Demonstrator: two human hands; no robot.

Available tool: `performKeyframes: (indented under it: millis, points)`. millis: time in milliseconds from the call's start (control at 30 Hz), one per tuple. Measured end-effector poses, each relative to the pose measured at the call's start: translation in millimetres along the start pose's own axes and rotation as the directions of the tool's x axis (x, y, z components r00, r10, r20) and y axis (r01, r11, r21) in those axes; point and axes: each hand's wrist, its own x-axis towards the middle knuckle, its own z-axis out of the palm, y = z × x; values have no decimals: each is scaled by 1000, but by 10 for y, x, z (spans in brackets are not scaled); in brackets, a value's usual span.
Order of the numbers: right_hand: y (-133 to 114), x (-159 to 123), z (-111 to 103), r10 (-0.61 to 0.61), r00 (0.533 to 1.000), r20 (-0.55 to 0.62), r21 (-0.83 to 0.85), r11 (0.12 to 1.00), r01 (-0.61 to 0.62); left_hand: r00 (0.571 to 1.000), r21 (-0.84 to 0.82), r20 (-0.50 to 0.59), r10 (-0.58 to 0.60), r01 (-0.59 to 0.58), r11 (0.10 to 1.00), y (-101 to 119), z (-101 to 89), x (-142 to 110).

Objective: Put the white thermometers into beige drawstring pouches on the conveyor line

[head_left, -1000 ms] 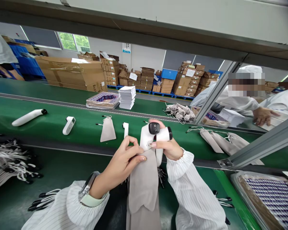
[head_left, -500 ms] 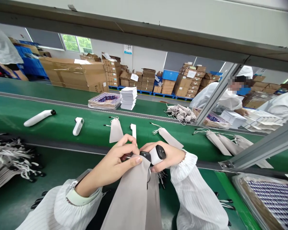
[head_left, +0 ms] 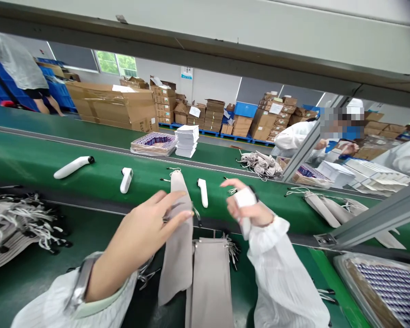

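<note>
My left hand (head_left: 145, 230) has its thumb and fingers closed on the upper part of a grey drawstring pouch (head_left: 177, 269), which hangs down below them. My right hand (head_left: 251, 209), blurred by motion, is to the right, wrapped round a white handheld thermometer (head_left: 245, 200) with a dark end. Thermometer and held pouch are apart. Between and below my hands lies a stack of flat grey pouches (head_left: 212, 282), white cords at its top. Beyond my hands, another white thermometer (head_left: 203, 193) lies on the green belt.
Two more thermometers, one (head_left: 126, 180) upright-looking, the other (head_left: 73, 167) tilted, lie left on the belt. A heap of corded pouches (head_left: 13, 223) is at left. Filled pouches (head_left: 319, 207) lie right, near a metal post (head_left: 302, 157). A battery tray (head_left: 341, 273) stands front right. Co-workers are beyond.
My hands have moved apart. The thermometer has gone right with my right hand, away from the pouch, while my left hand has shifted left with the pouch. The view has turned slightly.
</note>
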Motion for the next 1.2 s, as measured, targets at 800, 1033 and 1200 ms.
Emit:
performKeyframes:
  millis: [800, 1033, 1200]
  points:
    - [290, 154, 232, -229, 971, -65, -41, 973, 227, 818, -695, -563, -113, -395, 601, 107, -45, -235]
    - [-9, 53, 172, -159, 923, 350, -105, 973, 208, 853, -806, -512, -105, -434, 402, 277, 44, -272]
    - [99, 93, 899, -52, 771, 634, -169, 964, 204, 847, -759, -528, -65, -436, 483, 334, 272, -104]
